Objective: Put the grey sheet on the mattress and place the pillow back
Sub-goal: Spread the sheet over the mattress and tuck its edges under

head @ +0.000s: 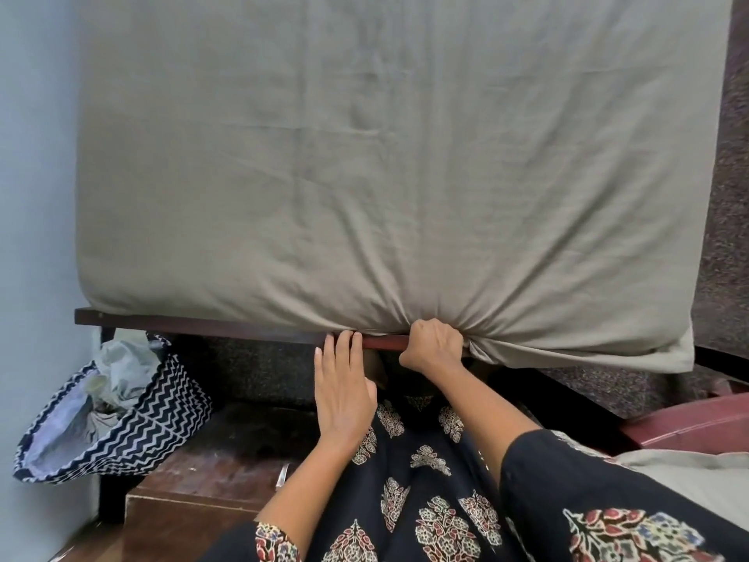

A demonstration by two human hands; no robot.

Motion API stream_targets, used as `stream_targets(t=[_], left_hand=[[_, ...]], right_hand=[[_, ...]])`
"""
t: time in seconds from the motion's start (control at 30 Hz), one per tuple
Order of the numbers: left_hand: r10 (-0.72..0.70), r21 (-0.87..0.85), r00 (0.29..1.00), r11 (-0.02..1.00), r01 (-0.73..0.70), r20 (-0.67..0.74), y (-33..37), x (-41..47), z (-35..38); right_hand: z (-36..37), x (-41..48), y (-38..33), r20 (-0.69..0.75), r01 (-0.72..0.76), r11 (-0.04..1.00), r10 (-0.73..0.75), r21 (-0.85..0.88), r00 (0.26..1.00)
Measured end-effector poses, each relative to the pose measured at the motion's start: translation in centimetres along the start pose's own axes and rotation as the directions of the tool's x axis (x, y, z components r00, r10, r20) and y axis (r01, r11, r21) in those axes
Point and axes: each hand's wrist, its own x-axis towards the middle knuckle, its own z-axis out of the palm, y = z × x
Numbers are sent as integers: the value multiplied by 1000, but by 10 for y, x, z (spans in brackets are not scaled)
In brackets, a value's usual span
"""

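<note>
Fingers (439, 332) of the right hand (431, 344) are curled tight into a fist, clamped on a bunch of the grey sheet (385, 156) at the near edge of the bed; the cloth gathers into radiating creases around that grip. Fingers (344, 344) of the left hand (342, 393) lie straight and close together, flat, their tips touching the dark wooden rail of the bed frame (202, 324) just beside the fist, holding nothing.

By size, then. One grey sheet covers the one mattress (675, 352) almost wholly and fills most of the view; it is spread over the top and wraps the near left corner, while at the near right corner a paler strip of the mattress shows below the sheet's edge. One bed frame runs under the near edge, its rail visible from the left corner to the hands. A pale wall (32, 156) stands along the left side of the bed. One striped fabric basket (142, 415) (black and white zigzags, with crumpled pale cloth inside) leans on the floor by the frame's left leg. One wooden box (194, 492) sits low beside it, in front of the person. At the lower right edge a pale grey padded thing (697, 476) shows partly; I cannot tell whether it is the pillow. Two dark patterned sleeves (600, 509) enter from below.
</note>
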Motion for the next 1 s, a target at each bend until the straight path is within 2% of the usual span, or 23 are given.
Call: stream_targets(t=[0.13, 0.27, 0.4, 0.6, 0.63, 0.7, 0.8, 0.83, 0.9, 0.97, 1.0], left_hand=[[-134, -69, 982, 987, 144, 129, 14, 4, -10], [-221, -45, 938, 969, 241, 265, 30, 22, -20], [-290, -27, 902, 949, 315, 320, 40, 43, -32], [-311, 87, 823, 948, 308, 476, 46, 61, -40], [-304, 109, 816, 951, 289, 491, 45, 63, -41], [-319, 142, 793, 947, 288, 519, 44, 74, -49], [-344, 127, 663, 927, 353, 665, 51, 95, -64], [-321, 157, 671, 943, 295, 669, 51, 95, -65], [-239, 216, 753, 968, 131, 614, 46, 82, -65], [-124, 194, 827, 981, 18, 549, 27, 57, -59], [-78, 172, 838, 985, -19, 540, 16, 45, -56]], right_hand=[[0, 1, 2, 38, 18, 1000, -17, -11, 999], [-3, 3, 2, 106, 28, 1000, -28, 6, 994], [-8, 3, 5, 183, 45, 999, -47, 16, 982], [-2, 10, 14, 273, 99, 993, -113, 65, 955], [5, 9, 17, 263, 131, 990, -139, 47, 955], [19, 6, 23, 123, 204, 979, -200, -20, 972], [31, 2, 34, -23, 296, 953, -298, -56, 954], [31, 3, 40, -20, 338, 940, -340, -53, 940], [32, 3, 56, -14, 428, 902, -430, -50, 903], [34, 1, 71, -63, 515, 856, -517, -46, 854], [36, -1, 77, -92, 546, 837, -547, -31, 832]])
